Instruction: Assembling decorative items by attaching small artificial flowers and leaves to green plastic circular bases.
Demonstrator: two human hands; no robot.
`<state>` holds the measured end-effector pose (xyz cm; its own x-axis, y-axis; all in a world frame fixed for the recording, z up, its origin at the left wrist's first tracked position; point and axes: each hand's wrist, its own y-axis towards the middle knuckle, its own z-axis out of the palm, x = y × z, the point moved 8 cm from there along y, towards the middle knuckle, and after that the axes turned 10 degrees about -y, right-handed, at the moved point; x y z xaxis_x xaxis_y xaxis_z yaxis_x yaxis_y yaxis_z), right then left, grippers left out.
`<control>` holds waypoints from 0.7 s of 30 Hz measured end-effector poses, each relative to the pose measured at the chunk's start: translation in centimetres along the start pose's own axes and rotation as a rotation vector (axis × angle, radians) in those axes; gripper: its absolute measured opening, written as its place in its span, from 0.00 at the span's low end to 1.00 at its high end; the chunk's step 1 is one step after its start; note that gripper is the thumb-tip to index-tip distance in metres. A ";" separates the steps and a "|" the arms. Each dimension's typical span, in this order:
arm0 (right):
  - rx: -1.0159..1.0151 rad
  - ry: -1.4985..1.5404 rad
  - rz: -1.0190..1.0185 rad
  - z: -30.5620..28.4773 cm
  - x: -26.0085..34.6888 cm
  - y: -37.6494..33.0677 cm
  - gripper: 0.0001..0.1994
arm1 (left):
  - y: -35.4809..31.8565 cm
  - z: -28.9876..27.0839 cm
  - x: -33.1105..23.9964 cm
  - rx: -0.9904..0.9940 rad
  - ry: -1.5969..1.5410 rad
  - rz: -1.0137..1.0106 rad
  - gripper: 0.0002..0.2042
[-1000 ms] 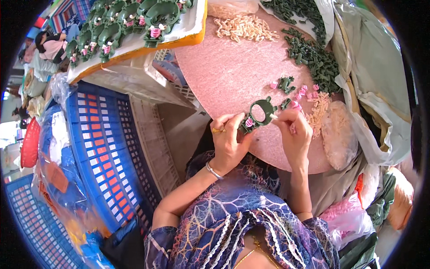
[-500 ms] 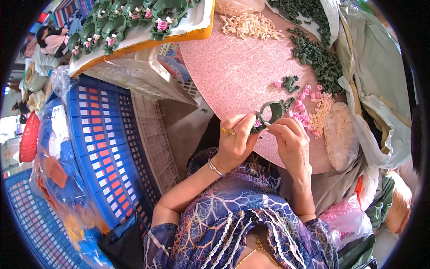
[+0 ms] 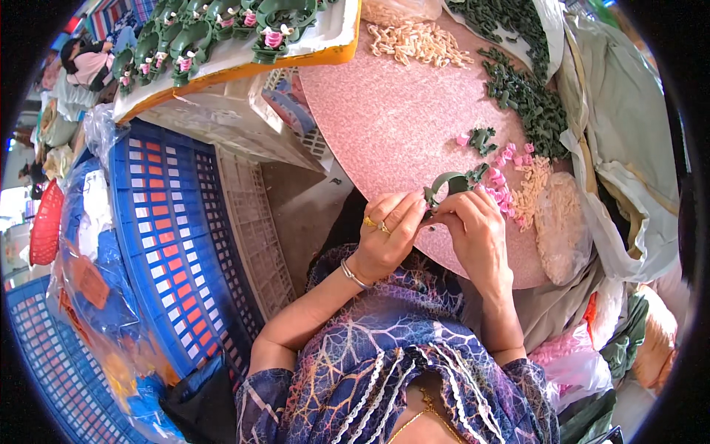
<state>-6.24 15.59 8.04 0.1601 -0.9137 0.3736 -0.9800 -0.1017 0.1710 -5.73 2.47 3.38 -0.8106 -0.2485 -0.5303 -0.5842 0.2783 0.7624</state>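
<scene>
We see a round pink speckled table, and the work sits just over its near edge. The left hand pinches the near end of a green ring, thumb and fingers together. The right hand has thumb and fingertips bunched against the ring's lower side; we can't tell whether they pinch the ring or a small part, the fingers hide it.

On the table: cream pieces heaped at the far edge, a dark green pile along the right edge, pink bits just beyond the right hand, more cream bits beside them, then a clear bag at the near right edge. One loose green piece lies between the pink bits and the bare middle.

Left of the table we have a white tray with a yellow edge, rows of green and pink figures on it. Below it stands a blue basket. Room: red basket far left, another person sitting behind, grey sacks off the table's right edge.
</scene>
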 end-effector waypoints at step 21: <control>-0.104 0.143 0.233 -0.4 -1.0 1.0 0.15 | 0.7 -1.3 0.7 -0.084 -0.066 0.051 0.17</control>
<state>-7.38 16.58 8.22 -0.0452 -0.8422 0.5373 -0.9761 0.1516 0.1555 -6.60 1.29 4.03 -0.8420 -0.1735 -0.5108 -0.5384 0.2099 0.8162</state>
